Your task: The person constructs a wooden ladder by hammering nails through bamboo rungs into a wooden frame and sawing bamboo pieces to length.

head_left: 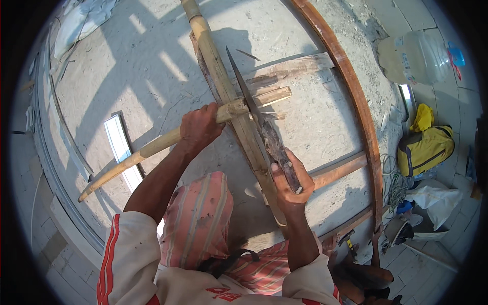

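My left hand (200,128) is closed round a bamboo pole (152,146) that slants up from lower left to the middle. This pole lies across a thicker bamboo pole (216,63) running away from me. My right hand (292,179) grips the rough, dark wooden handle (277,147) of a handsaw. Its tapered saw blade (245,90) points away from me and crosses the held pole just right of my left hand. Past the blade, the pole's end (277,95) looks split or jagged. How deep the blade sits I cannot tell.
A curved reddish-brown beam (356,96) with crosspieces (339,170) stands to the right. Beyond are a large water jug (419,57), a yellow-green bag (426,150) and tangled cord (390,183). Another person's hand (375,235) is at lower right, near a hammer (348,242).
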Demonstrator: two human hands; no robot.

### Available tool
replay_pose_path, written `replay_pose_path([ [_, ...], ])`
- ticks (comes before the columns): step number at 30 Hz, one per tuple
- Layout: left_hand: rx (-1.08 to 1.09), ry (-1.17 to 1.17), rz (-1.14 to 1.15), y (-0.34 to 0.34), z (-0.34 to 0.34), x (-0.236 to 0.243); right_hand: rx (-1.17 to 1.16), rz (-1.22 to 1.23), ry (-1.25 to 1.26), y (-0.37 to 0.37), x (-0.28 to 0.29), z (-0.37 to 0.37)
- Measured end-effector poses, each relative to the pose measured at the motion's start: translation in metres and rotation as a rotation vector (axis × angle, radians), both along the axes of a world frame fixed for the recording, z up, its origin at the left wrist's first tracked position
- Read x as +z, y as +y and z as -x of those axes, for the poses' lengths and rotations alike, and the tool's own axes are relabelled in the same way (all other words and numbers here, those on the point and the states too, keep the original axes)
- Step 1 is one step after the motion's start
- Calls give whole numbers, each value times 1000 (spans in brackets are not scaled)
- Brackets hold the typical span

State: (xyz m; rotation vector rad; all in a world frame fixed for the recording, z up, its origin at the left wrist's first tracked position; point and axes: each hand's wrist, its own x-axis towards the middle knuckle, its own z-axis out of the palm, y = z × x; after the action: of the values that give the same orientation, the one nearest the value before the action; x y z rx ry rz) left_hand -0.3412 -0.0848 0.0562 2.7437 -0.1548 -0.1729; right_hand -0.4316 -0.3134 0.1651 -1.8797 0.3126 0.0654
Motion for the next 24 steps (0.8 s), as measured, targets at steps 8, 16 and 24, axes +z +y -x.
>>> replay_pose_path([
  [8,-1,-23,-59,5,-5,12,222,44,-135,-31,34,34],
  [16,5,-28,-45,12,0,14,167,172,-239,-12,10,49],
  [24,20,-84,-60,12,-8,6,96,100,-182,1,2,11],
])
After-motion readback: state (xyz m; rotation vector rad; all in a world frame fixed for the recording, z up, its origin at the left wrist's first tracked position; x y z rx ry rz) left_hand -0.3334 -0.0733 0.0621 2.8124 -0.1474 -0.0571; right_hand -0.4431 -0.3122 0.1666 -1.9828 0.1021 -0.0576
